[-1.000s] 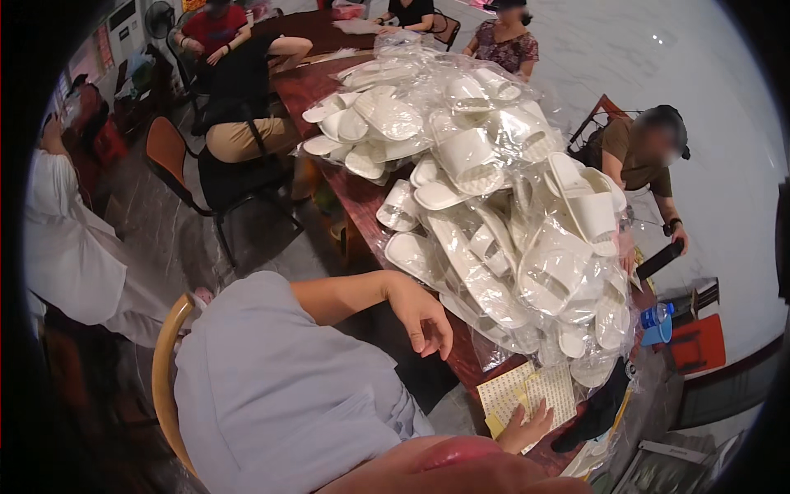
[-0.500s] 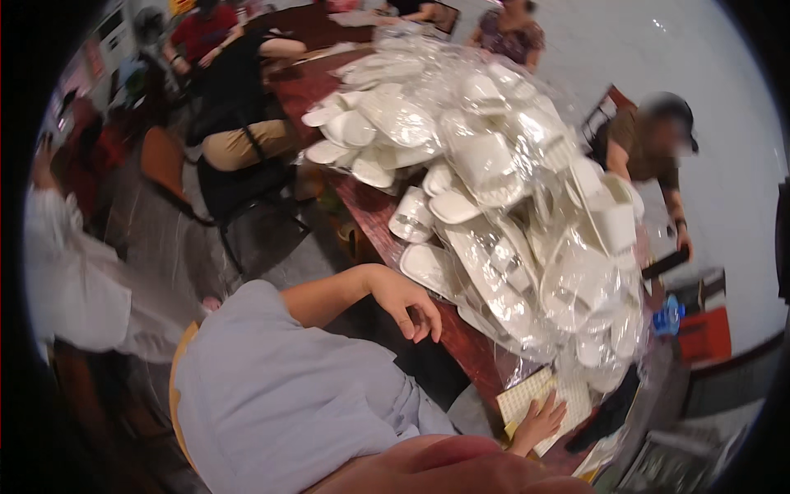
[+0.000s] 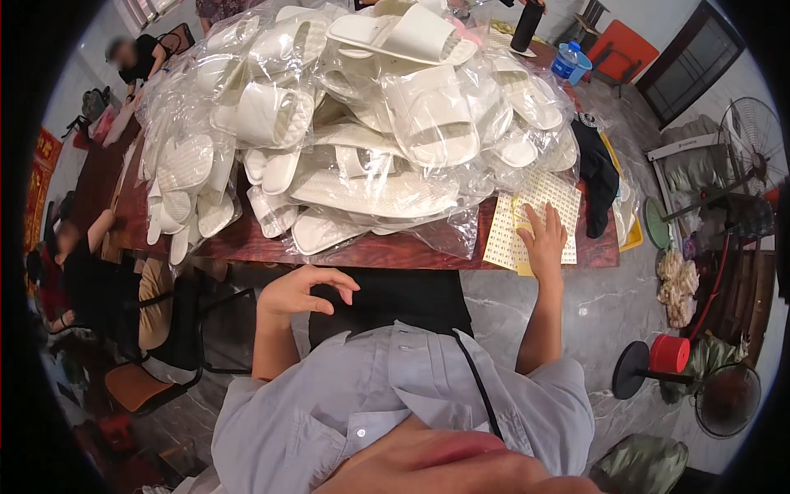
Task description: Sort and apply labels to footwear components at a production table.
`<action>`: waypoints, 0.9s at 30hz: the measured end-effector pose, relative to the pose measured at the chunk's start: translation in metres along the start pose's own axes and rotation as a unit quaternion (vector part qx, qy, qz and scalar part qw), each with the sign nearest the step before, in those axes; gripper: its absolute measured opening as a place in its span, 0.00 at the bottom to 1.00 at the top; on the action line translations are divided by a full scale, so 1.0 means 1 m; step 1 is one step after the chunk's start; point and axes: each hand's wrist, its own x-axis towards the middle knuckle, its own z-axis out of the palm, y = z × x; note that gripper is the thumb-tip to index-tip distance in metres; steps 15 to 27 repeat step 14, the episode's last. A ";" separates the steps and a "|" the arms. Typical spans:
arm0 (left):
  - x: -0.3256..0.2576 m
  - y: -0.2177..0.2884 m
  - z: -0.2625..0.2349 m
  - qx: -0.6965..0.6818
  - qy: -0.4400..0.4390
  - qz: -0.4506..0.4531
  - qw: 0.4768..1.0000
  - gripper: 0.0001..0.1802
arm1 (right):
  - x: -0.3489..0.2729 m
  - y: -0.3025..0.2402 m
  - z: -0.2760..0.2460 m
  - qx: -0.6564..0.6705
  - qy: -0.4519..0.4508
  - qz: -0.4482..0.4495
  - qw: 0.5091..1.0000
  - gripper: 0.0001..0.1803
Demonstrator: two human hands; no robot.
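My right hand (image 3: 545,239) rests with spread fingers on yellowish sheets of small printed stickers (image 3: 504,235) at the table's near right edge. My left hand (image 3: 309,290) hangs just in front of the table edge, fingers loosely bent and apart, holding nothing. Beyond both hands rises a big heap of white slippers (image 3: 436,123) in clear plastic bags. One bagged slipper (image 3: 325,230) lies close to the edge, nearest my left hand. A black cloth (image 3: 598,165) lies beside the sheets, to their right.
The dark red wooden table (image 3: 395,257) carries the heap. At its far right are a black bottle (image 3: 527,26) and a blue-capped water bottle (image 3: 565,60). A fan (image 3: 749,140) and a red spool (image 3: 669,353) stand right. People sit on the left, near an office chair (image 3: 173,346).
The view has swung round to the right and levelled, so the heap now lies straight ahead. My right hand stays on the sticker sheets; my left hand remains empty near the table edge.
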 end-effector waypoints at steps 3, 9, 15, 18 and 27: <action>0.000 -0.001 0.000 -0.007 0.005 0.009 1.000 0.34 | 0.001 -0.003 -0.002 0.006 0.028 -0.001 1.000 0.28; 0.009 0.000 0.001 0.008 -0.008 0.021 1.000 0.33 | 0.010 -0.006 0.002 0.017 0.064 -0.016 0.998 0.27; 0.011 -0.005 -0.004 0.005 -0.030 0.033 0.999 0.28 | 0.010 -0.009 0.010 0.003 -0.004 0.000 1.000 0.28; 0.011 -0.005 -0.004 0.005 -0.030 0.033 0.999 0.28 | 0.010 -0.009 0.010 0.003 -0.004 0.000 1.000 0.28; 0.011 -0.005 -0.004 0.005 -0.030 0.033 0.999 0.28 | 0.010 -0.009 0.010 0.003 -0.004 0.000 1.000 0.28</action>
